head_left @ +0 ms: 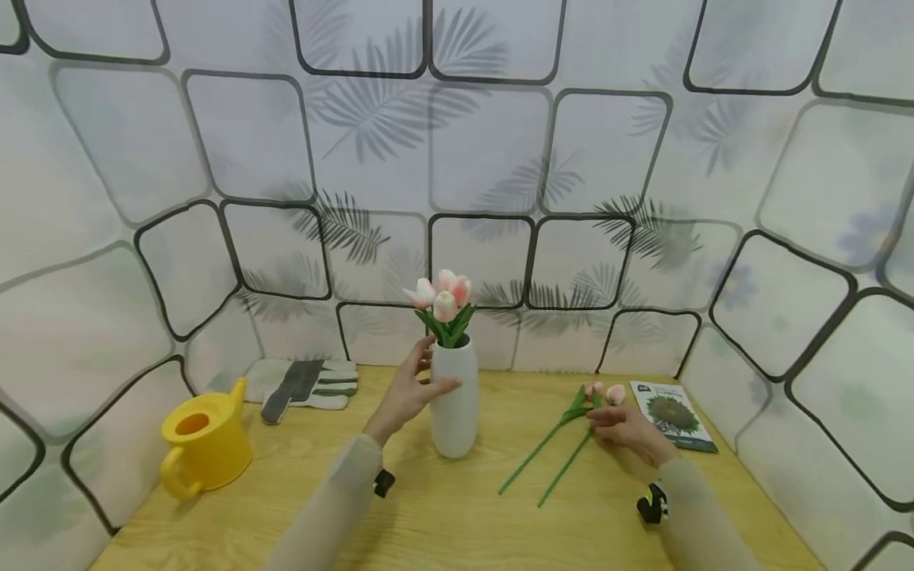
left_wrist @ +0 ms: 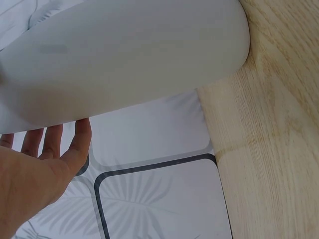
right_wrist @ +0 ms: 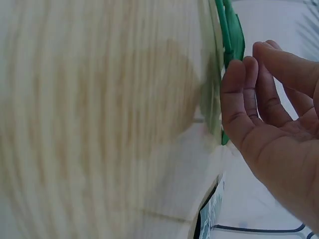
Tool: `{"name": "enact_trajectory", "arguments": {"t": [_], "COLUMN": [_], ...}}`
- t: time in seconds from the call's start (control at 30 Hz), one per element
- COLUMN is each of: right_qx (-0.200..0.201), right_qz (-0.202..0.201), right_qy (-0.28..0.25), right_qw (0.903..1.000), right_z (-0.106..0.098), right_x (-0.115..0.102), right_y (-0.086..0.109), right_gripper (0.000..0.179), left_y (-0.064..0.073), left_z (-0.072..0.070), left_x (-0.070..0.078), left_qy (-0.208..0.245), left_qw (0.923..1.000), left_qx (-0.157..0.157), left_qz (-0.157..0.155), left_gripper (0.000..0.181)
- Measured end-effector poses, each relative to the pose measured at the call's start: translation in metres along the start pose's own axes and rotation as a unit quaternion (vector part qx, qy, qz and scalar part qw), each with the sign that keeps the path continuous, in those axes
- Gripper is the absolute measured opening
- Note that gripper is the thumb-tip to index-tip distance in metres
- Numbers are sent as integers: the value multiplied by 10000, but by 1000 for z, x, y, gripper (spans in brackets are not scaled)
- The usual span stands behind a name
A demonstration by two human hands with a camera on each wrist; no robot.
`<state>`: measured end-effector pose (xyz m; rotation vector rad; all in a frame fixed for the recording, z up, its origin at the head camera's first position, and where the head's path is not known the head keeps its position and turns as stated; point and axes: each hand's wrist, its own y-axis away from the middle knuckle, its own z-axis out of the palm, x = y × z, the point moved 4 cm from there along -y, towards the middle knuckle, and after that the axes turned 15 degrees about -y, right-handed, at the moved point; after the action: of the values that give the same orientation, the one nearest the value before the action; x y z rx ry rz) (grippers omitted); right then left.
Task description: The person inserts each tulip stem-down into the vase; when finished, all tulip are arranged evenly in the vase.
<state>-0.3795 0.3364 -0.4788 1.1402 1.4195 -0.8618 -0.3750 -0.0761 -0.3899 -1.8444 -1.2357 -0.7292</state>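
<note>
A white vase (head_left: 455,404) stands upright on the table, holding several pink-and-white tulips (head_left: 444,297) with green leaves. My left hand (head_left: 412,392) holds the vase at its left side, thumb across the front and fingers around the back; in the left wrist view the fingertips of the left hand (left_wrist: 40,164) meet its wall. To the right, two loose tulips (head_left: 564,462) lie on the table, stems toward me. Over their leaves is my right hand (head_left: 628,428). In the right wrist view, the fingers of the right hand (right_wrist: 274,104) are loosely bent beside a green leaf (right_wrist: 237,37), apparently not closed around it.
A yellow watering can (head_left: 214,444) stands at the left of the wooden table (head_left: 457,523). Behind it lie grey-and-white gloves (head_left: 310,385). A seed packet with a flower picture (head_left: 674,416) lies at the right, beyond my right hand. Patterned walls enclose the back and sides.
</note>
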Motion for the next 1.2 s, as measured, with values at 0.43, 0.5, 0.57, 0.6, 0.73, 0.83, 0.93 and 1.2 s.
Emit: {"name": "enact_trajectory", "arguments": {"t": [0.43,0.5,0.57,0.6,0.73,0.83,0.93,1.2], "right_qx": [-248,-359,-477,-497,-494,-470,-506,-166], "right_qz": [106,135,170,207,254,296,280,160], "right_qy": [-171,-167,-84,-50,260,362,386,1245], "right_qw": [9995,9991,9987,9985,9981,9978,9976,9920], "right_z": [-6,-7,-8,-8,-9,-8,-6,6], "right_x": [10,10,11,11,10,9,9,1], "right_y": [-2,-2,-1,-1,1,2,2,-9], "right_gripper": [45,46,47,47,47,47,46,38], "left_y": [-2,-2,0,2,12,12,8,5], "left_z": [-2,-2,-3,-4,-7,-4,2,-1], "left_x": [1,2,6,10,26,24,10,8], "left_qy": [-46,-47,-55,-59,-72,-40,91,96], "left_qw": [10000,9999,9998,9998,9998,10000,9999,9998], "left_qx": [-13,-43,-107,-131,-133,-24,5,5], "left_qz": [-75,-95,-138,-147,-116,-68,-83,-188], "left_gripper": [87,87,87,86,83,82,83,86]}}
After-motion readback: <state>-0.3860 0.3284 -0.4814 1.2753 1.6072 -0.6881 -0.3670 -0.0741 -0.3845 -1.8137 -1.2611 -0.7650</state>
